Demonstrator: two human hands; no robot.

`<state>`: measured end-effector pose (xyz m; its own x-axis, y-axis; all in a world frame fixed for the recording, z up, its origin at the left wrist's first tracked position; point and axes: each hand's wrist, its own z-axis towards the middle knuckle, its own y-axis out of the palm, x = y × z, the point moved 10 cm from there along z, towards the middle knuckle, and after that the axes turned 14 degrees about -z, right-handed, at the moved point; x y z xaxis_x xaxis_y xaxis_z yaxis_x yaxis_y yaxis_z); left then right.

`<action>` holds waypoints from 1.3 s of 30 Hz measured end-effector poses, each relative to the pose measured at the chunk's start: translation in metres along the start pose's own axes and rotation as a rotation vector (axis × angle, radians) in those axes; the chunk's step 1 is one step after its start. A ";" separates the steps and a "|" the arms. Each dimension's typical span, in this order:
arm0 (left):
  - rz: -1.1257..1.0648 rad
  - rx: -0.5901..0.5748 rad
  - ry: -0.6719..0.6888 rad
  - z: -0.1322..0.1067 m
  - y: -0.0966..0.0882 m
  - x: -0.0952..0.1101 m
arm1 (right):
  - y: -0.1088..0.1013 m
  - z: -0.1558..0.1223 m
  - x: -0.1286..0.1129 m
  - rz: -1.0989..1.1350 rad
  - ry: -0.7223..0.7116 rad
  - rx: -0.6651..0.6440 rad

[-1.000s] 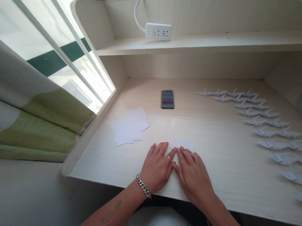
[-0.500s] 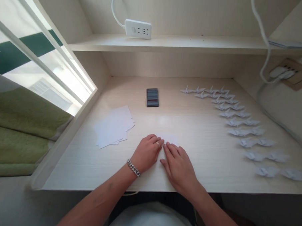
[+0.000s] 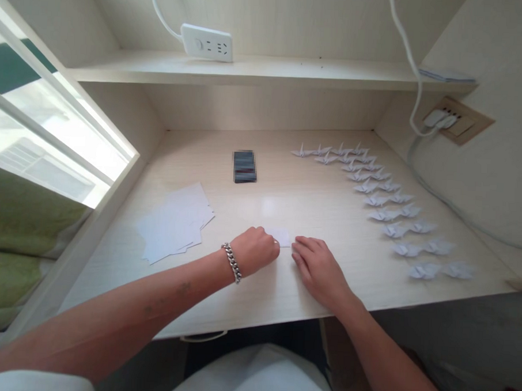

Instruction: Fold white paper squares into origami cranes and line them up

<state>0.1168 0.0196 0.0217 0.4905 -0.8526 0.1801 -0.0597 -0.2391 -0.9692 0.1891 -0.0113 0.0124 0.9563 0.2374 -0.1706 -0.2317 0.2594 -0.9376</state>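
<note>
A small white piece of paper (image 3: 280,236), apparently folded, lies flat on the desk. My left hand (image 3: 254,250), with a ring and a chain bracelet, is closed in a fist and rests on its left part, covering some of it. Whether the fingertips pinch the paper is hidden. To the right, my right hand (image 3: 320,273) lies low on the desk with fingers stretched out, its fingertips close by the paper's right edge.
Loose white sheets (image 3: 173,223) overlap at the left. A dark, blurred-out flat object (image 3: 244,166) lies farther back. Rows of white paper cranes (image 3: 383,215) line the right side. A power strip (image 3: 207,43) stands on the shelf; a cable (image 3: 409,58) hangs at the right.
My left hand has curled into a fist, its forearm swinging flatter across the desk. My right hand has slid slightly right, away from the left one. The camera view has shifted right.
</note>
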 end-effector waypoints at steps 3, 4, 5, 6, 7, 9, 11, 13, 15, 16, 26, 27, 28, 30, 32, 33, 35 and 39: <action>0.038 0.006 0.016 0.000 0.002 0.006 | 0.002 0.008 0.001 0.014 -0.008 -0.007; 0.042 0.018 0.016 -0.001 0.002 0.006 | 0.003 0.012 -0.001 0.019 -0.018 -0.011; 0.040 0.031 0.015 -0.002 0.001 0.005 | 0.005 0.015 -0.002 0.024 -0.030 -0.018; 0.035 0.043 0.015 -0.004 0.000 0.004 | 0.006 0.019 -0.004 0.026 -0.040 -0.023; 0.029 0.048 0.013 -0.005 0.000 0.001 | 0.008 0.023 -0.006 0.024 -0.054 -0.029; 0.020 0.035 0.001 -0.007 -0.001 -0.004 | 0.010 0.029 -0.010 0.014 -0.087 -0.044; 0.014 0.006 -0.005 -0.007 -0.001 -0.007 | 0.011 0.033 -0.012 0.004 -0.114 -0.049; 0.007 -0.011 0.003 -0.005 -0.001 -0.005 | 0.010 0.035 -0.013 -0.006 -0.127 -0.045; 0.005 -0.016 0.021 -0.001 0.000 -0.001 | 0.009 0.035 -0.013 -0.011 -0.133 -0.042; 0.008 -0.015 0.026 0.000 0.001 0.002 | 0.009 0.035 -0.013 -0.012 -0.133 -0.041; -0.337 0.303 -0.176 -0.015 -0.030 -0.047 | 0.012 0.050 -0.002 0.090 -0.018 -0.097; -0.472 0.336 -0.217 -0.019 -0.033 -0.058 | 0.012 0.055 0.004 0.183 0.029 -0.133; -0.591 0.345 -0.269 -0.023 -0.033 -0.070 | 0.014 0.060 0.007 0.289 0.055 -0.182; -0.788 0.367 -0.369 -0.030 -0.030 -0.090 | 0.016 0.069 0.007 0.439 0.061 -0.279; -0.905 0.396 -0.419 -0.034 -0.025 -0.100 | 0.019 0.078 0.002 0.492 0.037 -0.354; -0.934 0.410 -0.425 -0.035 -0.024 -0.101 | 0.020 0.083 -0.002 0.501 0.022 -0.375; -0.964 0.428 -0.424 -0.034 -0.020 -0.102 | 0.024 0.091 -0.011 0.513 -0.007 -0.402; -1.033 0.485 -0.453 -0.039 -0.012 -0.109 | 0.037 0.100 -0.015 0.600 0.022 -0.455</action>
<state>0.0296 0.0972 0.0199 0.3792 -0.1034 0.9195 0.8185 -0.4260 -0.3854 0.1486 0.0880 0.0106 0.6937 0.1960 -0.6931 -0.6219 -0.3226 -0.7136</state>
